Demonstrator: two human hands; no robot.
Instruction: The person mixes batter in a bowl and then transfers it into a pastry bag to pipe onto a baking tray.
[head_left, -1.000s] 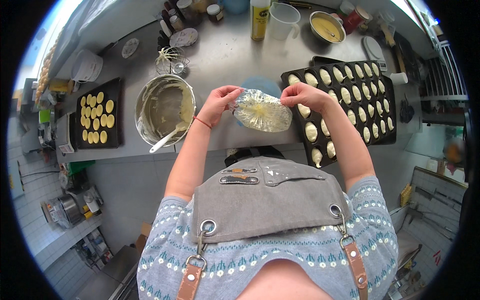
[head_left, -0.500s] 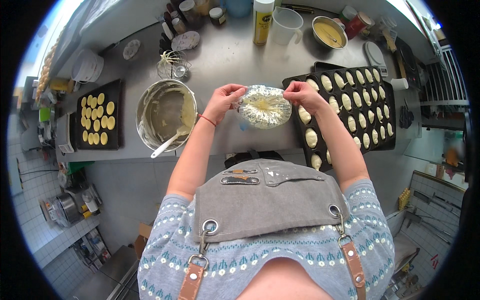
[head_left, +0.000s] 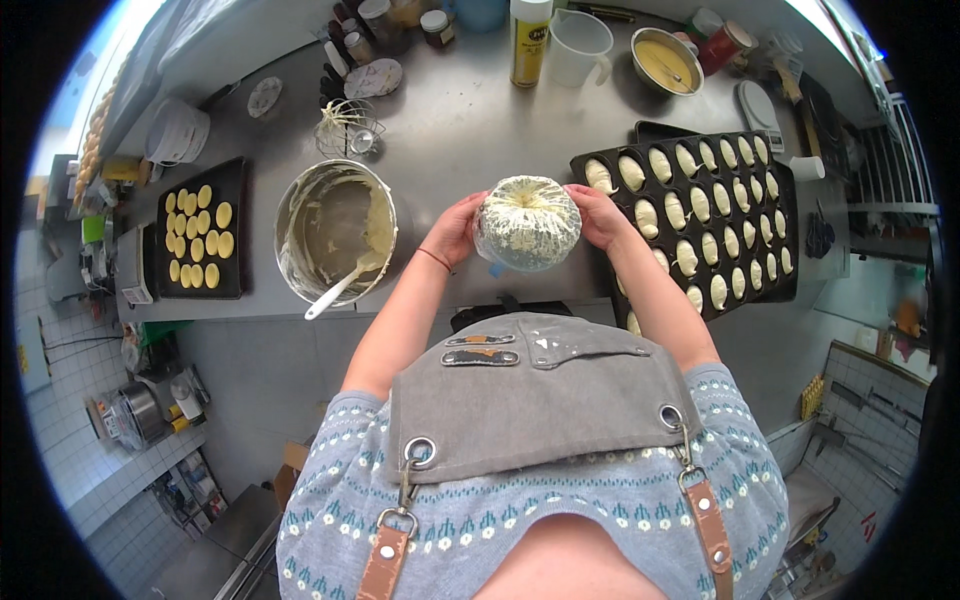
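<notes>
Between my hands is a clear plastic piping bag [head_left: 530, 235], its inside smeared with pale batter. It bulges out round, with its gathered upper part toward the far side. My left hand [head_left: 458, 232] grips the bag at its left edge, the fingertips partly hidden behind it. On the opposite edge, my right hand [head_left: 600, 215] holds it with bent fingers. To the left stands a metal bowl [head_left: 290, 250] coated with leftover batter, a white-handled spatula [head_left: 340, 288] leaning in it. Beside my right forearm lies a dark moulded tray [head_left: 715, 170] whose oval hollows hold pale batter.
A dark baking tray [head_left: 230, 270] with yellow ovals lies far left. Beyond the bowl is a wire whisk [head_left: 350, 118]. At the back stand a yellow spray can [head_left: 529, 45], a clear measuring jug [head_left: 580, 45] and a bowl of yellow liquid [head_left: 665, 62]. A scale [head_left: 758, 108] stands back right.
The bag has gone from stretched wide and flat to a rounder, puffed shape. My hands have come slightly closer together and shifted lower around its sides.
</notes>
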